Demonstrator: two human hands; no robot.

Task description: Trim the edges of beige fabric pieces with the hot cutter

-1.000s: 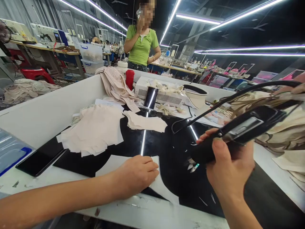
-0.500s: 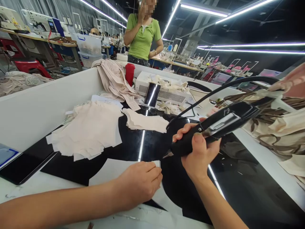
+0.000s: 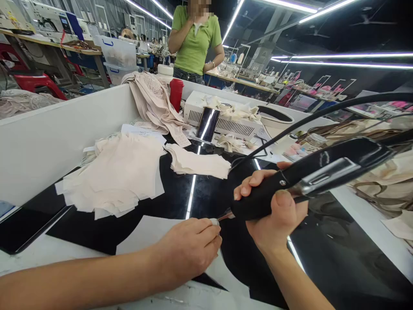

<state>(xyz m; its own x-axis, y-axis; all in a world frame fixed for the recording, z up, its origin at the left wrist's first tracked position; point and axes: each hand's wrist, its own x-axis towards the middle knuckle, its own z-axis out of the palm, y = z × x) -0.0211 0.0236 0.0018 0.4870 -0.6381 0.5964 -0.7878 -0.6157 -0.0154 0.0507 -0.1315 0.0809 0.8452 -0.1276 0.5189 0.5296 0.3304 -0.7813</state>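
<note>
My right hand (image 3: 277, 211) is wrapped round a black corded hand tool (image 3: 325, 168) with a silver lever along its side. Its narrow metal tip (image 3: 227, 215) points left and meets the white edge at my left fingertips; whether it touches is too small to tell. My left hand (image 3: 190, 245) is closed, pinching the upper corner of a flat white cut piece (image 3: 142, 232), whose middle lies hidden under my hand and forearm. Beyond my hands, a pile of pale cut pieces (image 3: 112, 172) and a smaller pale stack (image 3: 200, 161) rest on the glossy black surface (image 3: 180, 193).
A white vented box (image 3: 237, 128) with scraps on top, a red container (image 3: 176, 94) and draped pale fabric (image 3: 155, 101) stand at the back. White side walls (image 3: 64, 107) edge the table. A person in a green top (image 3: 195, 43) stands beyond. Strips and fabric pile up at right (image 3: 374, 185).
The tool's tip has come up to my left fingertips, and its body has swung nearer. Another hand at its rear cord, upper right, is out of view now. My left hand is nearly unmoved.
</note>
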